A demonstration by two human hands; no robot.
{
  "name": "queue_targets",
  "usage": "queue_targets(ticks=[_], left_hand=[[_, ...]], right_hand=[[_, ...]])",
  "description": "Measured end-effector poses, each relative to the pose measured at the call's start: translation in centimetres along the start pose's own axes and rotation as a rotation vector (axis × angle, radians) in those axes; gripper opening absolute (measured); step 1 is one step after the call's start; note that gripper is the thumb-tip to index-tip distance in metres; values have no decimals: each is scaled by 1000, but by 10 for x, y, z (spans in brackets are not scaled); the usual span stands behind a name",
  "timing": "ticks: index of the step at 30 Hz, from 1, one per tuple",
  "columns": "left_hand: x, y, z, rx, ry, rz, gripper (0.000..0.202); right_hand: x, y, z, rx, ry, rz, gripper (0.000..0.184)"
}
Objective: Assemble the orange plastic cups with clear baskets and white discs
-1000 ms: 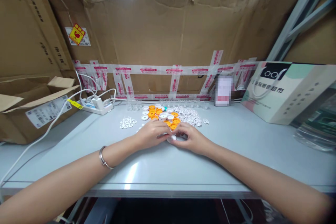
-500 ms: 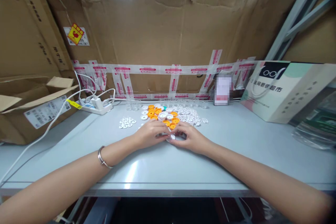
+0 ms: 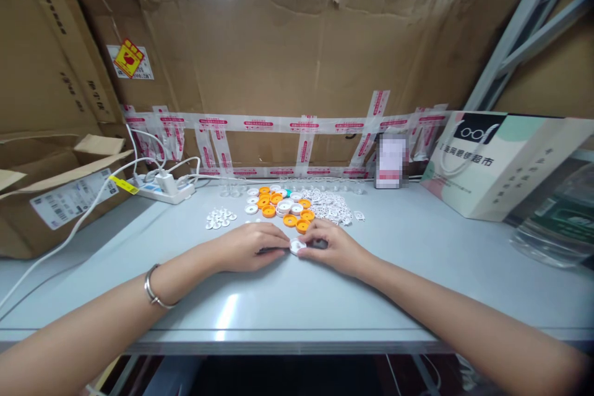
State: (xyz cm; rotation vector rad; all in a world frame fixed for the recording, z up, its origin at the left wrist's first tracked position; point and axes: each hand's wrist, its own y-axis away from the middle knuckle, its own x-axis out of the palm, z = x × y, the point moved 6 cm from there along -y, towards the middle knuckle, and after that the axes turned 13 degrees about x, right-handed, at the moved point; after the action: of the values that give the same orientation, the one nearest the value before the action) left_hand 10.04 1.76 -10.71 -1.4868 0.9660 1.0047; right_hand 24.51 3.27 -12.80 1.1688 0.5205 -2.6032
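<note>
A small white round plastic part (image 3: 297,247) is held just above or on the table, between my two hands. My right hand (image 3: 335,247) pinches its right edge between thumb and fingers. On the other side, my left hand (image 3: 253,246) is closed, its fingertips and thumb at the part's left edge. Just beyond my hands lie orange round plastic caps (image 3: 290,220) and white round caps (image 3: 251,209). A heap of small flat white pieces (image 3: 331,207) spreads to the right of them. To the left is a group of small white stemmed discs (image 3: 220,218).
Clear cups (image 3: 224,189) line the table's back. Behind stands a taped cardboard sheet (image 3: 278,62), with a phone (image 3: 388,164) leaning on it. Left are a power strip (image 3: 167,192) and an open carton (image 3: 60,198); right, a printed box (image 3: 468,167) and a clear bottle (image 3: 557,216).
My left hand has drawn back to the left, so the white round part now shows more fully between the hands. My right hand stays on its right edge. The view has shifted slightly.
</note>
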Motion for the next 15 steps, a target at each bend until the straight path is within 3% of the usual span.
queue_targets(ticks=[8,15], left_hand=[[4,-1,-6,94,-96,-32,29],[5,0,-4,53,-50,-59,30]], right_hand=[[-3,3,3,-79,-19,-52,14],[-4,5,0,-75,-186,-37,9]])
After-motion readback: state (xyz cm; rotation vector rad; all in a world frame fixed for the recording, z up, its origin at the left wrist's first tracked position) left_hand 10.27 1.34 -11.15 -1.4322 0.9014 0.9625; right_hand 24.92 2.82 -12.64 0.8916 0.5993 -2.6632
